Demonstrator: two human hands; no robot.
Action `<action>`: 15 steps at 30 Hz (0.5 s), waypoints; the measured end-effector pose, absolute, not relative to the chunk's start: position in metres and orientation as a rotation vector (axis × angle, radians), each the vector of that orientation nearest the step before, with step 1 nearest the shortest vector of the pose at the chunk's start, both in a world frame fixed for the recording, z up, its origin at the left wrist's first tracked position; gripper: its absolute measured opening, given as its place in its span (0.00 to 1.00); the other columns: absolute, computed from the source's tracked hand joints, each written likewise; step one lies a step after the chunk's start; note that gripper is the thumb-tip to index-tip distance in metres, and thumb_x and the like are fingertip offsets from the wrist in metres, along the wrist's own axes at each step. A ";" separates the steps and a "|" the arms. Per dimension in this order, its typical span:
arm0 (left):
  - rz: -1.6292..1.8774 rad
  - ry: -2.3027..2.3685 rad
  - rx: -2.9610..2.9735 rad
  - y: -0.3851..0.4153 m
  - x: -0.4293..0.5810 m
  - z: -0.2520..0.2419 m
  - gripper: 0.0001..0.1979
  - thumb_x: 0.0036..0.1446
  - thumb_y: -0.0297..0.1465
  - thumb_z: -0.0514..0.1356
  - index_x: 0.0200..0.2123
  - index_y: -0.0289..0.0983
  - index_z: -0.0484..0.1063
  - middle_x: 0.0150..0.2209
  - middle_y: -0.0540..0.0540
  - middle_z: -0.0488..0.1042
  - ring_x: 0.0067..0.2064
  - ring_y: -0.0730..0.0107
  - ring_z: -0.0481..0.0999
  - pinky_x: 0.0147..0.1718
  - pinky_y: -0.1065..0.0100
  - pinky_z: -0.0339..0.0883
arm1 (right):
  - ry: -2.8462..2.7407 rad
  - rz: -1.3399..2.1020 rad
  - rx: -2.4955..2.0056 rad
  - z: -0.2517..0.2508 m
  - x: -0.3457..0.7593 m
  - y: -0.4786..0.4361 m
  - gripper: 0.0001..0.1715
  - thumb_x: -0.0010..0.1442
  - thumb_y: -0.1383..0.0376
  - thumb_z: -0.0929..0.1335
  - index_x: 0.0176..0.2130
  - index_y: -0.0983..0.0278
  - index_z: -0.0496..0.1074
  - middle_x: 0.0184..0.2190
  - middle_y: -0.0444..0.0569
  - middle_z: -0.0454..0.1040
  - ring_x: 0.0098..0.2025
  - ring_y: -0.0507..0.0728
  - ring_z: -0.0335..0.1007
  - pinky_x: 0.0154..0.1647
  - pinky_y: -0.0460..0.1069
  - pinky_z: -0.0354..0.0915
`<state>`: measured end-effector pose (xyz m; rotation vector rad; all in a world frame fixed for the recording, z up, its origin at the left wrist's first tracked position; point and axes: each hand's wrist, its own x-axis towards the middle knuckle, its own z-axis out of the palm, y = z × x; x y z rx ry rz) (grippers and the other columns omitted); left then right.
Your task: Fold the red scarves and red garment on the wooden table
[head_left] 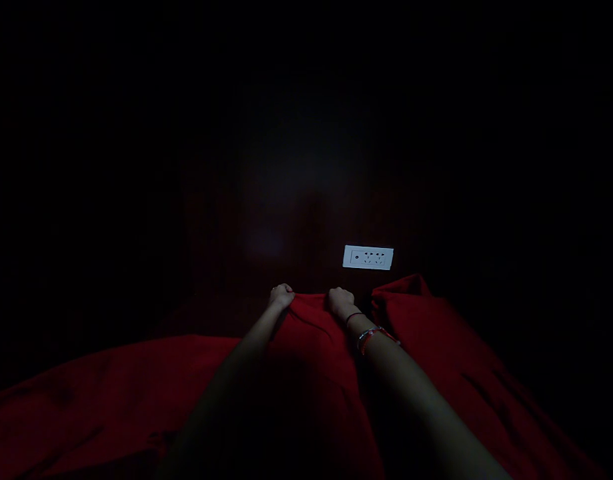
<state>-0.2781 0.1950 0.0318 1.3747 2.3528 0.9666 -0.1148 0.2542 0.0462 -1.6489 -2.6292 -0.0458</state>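
Observation:
The room is very dark. Both my arms reach forward over a red cloth that covers a bed. My left hand is closed on the far edge of a raised red fold, perhaps a pillow in a red cover. My right hand grips the same edge a little to the right, fingers curled into the fabric. A red bracelet and a thin string sit on my right wrist.
A white wall socket plate is on the dark wall just beyond my hands. A second red pillow-like mound lies to the right. The red bedding spreads left and right; all else is black.

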 end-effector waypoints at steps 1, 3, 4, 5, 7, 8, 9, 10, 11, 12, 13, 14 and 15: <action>0.971 2.360 1.383 0.195 -0.277 0.030 0.10 0.49 0.29 0.54 0.36 0.37 0.71 0.39 0.46 0.74 0.41 0.70 0.72 0.38 0.75 0.62 | -2.628 -0.053 -1.644 0.045 -0.115 0.254 0.18 0.54 0.73 0.60 0.43 0.70 0.72 0.42 0.63 0.71 0.44 0.62 0.68 0.38 0.51 0.64; 0.980 2.389 1.391 0.193 -0.277 0.029 0.14 0.51 0.32 0.53 0.41 0.35 0.69 0.42 0.44 0.72 0.43 0.69 0.71 0.40 0.74 0.61 | -2.627 -0.063 -1.632 0.042 -0.115 0.253 0.17 0.54 0.72 0.60 0.41 0.70 0.72 0.40 0.62 0.72 0.43 0.62 0.69 0.37 0.51 0.65; 0.983 2.410 1.394 0.190 -0.277 0.029 0.16 0.52 0.34 0.52 0.43 0.34 0.68 0.43 0.42 0.71 0.44 0.68 0.70 0.41 0.73 0.61 | -2.626 -0.062 -1.628 0.042 -0.114 0.253 0.17 0.54 0.71 0.60 0.41 0.70 0.73 0.40 0.62 0.72 0.43 0.61 0.69 0.37 0.51 0.64; 0.984 2.433 1.396 0.186 -0.277 0.030 0.17 0.53 0.35 0.51 0.45 0.34 0.67 0.44 0.40 0.70 0.45 0.67 0.70 0.42 0.73 0.61 | -2.624 -0.062 -1.624 0.042 -0.113 0.251 0.17 0.54 0.71 0.60 0.40 0.70 0.72 0.39 0.62 0.72 0.43 0.61 0.69 0.36 0.50 0.64; 0.978 2.476 1.407 0.172 -0.278 0.031 0.20 0.55 0.36 0.49 0.48 0.33 0.64 0.47 0.37 0.67 0.47 0.65 0.68 0.44 0.71 0.60 | -2.608 -0.066 -1.614 0.045 -0.110 0.246 0.17 0.56 0.69 0.59 0.42 0.70 0.71 0.40 0.62 0.71 0.42 0.61 0.69 0.36 0.51 0.64; 0.974 2.491 1.414 0.162 -0.278 0.031 0.20 0.55 0.36 0.49 0.49 0.32 0.62 0.47 0.36 0.66 0.48 0.64 0.67 0.45 0.70 0.59 | -2.594 -0.073 -1.608 0.048 -0.108 0.242 0.18 0.57 0.68 0.58 0.44 0.70 0.69 0.41 0.62 0.70 0.43 0.61 0.68 0.37 0.51 0.64; 0.961 2.502 1.437 0.151 -0.277 0.030 0.21 0.55 0.36 0.48 0.50 0.33 0.61 0.48 0.36 0.64 0.49 0.63 0.66 0.46 0.68 0.58 | -2.577 -0.087 -1.592 0.051 -0.105 0.237 0.19 0.57 0.67 0.58 0.46 0.69 0.67 0.43 0.61 0.69 0.45 0.61 0.66 0.38 0.51 0.63; 0.927 2.513 1.481 0.138 -0.276 0.027 0.22 0.55 0.36 0.48 0.51 0.33 0.60 0.49 0.35 0.63 0.50 0.62 0.65 0.47 0.67 0.58 | -2.558 -0.105 -1.563 0.053 -0.102 0.231 0.19 0.58 0.66 0.58 0.47 0.69 0.66 0.45 0.61 0.67 0.46 0.61 0.65 0.39 0.51 0.63; 0.867 2.527 1.544 0.123 -0.274 0.022 0.23 0.56 0.37 0.48 0.53 0.33 0.59 0.51 0.35 0.61 0.52 0.60 0.63 0.47 0.65 0.57 | -2.544 -0.122 -1.516 0.055 -0.099 0.224 0.20 0.58 0.64 0.58 0.48 0.68 0.64 0.47 0.60 0.65 0.47 0.61 0.63 0.40 0.52 0.63; 0.776 2.538 1.627 0.106 -0.271 0.016 0.24 0.56 0.38 0.47 0.54 0.34 0.57 0.53 0.34 0.59 0.54 0.58 0.60 0.48 0.62 0.56 | -2.539 -0.135 -1.452 0.057 -0.095 0.216 0.21 0.57 0.63 0.58 0.49 0.68 0.64 0.48 0.60 0.64 0.48 0.61 0.61 0.41 0.52 0.62; 0.651 2.551 1.714 0.089 -0.268 0.009 0.26 0.56 0.40 0.47 0.56 0.35 0.55 0.56 0.34 0.55 0.56 0.55 0.56 0.49 0.59 0.55 | -2.541 -0.143 -1.368 0.056 -0.090 0.207 0.21 0.57 0.62 0.59 0.49 0.68 0.63 0.48 0.59 0.63 0.49 0.61 0.60 0.43 0.52 0.61; 0.515 2.555 1.787 0.071 -0.264 0.002 0.28 0.56 0.42 0.46 0.57 0.36 0.52 0.59 0.35 0.51 0.59 0.53 0.51 0.50 0.54 0.53 | -2.554 -0.143 -1.269 0.054 -0.086 0.196 0.22 0.57 0.61 0.59 0.49 0.68 0.63 0.48 0.59 0.63 0.49 0.60 0.60 0.44 0.52 0.61; 0.378 2.532 1.847 0.054 -0.260 -0.006 0.29 0.55 0.43 0.46 0.58 0.38 0.50 0.61 0.37 0.46 0.60 0.51 0.45 0.51 0.50 0.49 | -2.577 -0.134 -1.159 0.050 -0.082 0.185 0.23 0.57 0.60 0.59 0.50 0.68 0.62 0.48 0.59 0.62 0.49 0.60 0.59 0.46 0.52 0.60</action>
